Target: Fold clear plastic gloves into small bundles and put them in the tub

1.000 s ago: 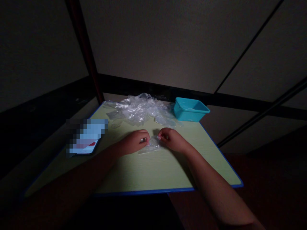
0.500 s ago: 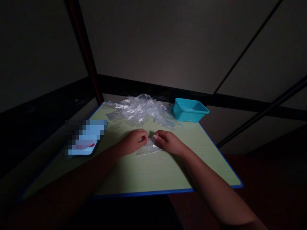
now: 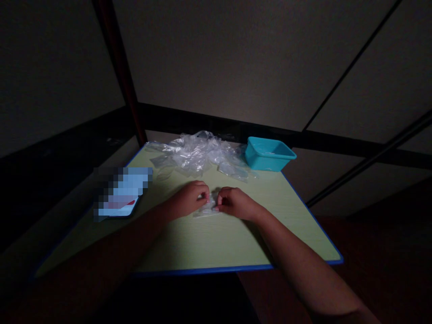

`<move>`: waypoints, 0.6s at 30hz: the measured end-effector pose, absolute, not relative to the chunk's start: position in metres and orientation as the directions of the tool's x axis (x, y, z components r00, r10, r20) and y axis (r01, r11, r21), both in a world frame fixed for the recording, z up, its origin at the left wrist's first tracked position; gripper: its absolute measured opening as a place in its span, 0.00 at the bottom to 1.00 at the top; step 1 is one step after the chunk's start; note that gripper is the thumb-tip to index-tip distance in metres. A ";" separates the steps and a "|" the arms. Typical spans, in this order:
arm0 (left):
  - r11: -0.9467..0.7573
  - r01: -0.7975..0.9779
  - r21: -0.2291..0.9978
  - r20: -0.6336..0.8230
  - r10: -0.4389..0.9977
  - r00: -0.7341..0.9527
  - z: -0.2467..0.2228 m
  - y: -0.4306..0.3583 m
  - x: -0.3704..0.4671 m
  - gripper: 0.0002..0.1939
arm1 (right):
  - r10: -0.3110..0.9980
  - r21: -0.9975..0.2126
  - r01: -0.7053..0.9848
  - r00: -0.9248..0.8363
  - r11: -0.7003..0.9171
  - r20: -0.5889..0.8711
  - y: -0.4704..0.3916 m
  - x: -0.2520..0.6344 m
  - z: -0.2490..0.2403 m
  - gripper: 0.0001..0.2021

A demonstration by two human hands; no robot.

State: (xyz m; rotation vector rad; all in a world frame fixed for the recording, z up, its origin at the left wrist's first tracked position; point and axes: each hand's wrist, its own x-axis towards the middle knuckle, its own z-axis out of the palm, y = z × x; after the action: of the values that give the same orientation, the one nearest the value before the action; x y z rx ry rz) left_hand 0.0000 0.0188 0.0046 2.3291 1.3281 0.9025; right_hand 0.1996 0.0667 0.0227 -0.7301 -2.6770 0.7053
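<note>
A small clear plastic bag [image 3: 208,209] lies low over the middle of the pale green table [image 3: 202,247], between my two hands. My left hand [image 3: 191,198] pinches its left part with thumb and forefinger. On the right side, my right hand [image 3: 236,203] has its fingers curled and closed at the bag's edge. Behind them spreads a heap of crumpled clear plastic bags [image 3: 197,153]. The bag in my hands is partly hidden by my fingers.
A turquoise plastic basket [image 3: 266,159] stands at the table's back right corner, beside the heap. On the left edge lies a phone [image 3: 126,195] with a lit, blurred screen. A wall rises behind the table.
My right hand's fingertips have moved slightly down and closed at the bag's right edge, and less of the bag spreads to the right. My left hand keeps its pinch.
</note>
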 end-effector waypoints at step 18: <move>-0.570 0.669 0.476 0.333 0.822 0.462 0.005 0.017 -0.001 0.07 | 0.601 -0.590 0.400 -0.776 0.701 0.188 0.068 0.203 0.029 0.03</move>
State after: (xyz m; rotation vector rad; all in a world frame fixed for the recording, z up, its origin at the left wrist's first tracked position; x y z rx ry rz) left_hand -0.0009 0.0169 0.0052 2.4365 1.2763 0.7834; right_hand 0.2028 0.0684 0.0291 -0.7806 -2.5426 0.7580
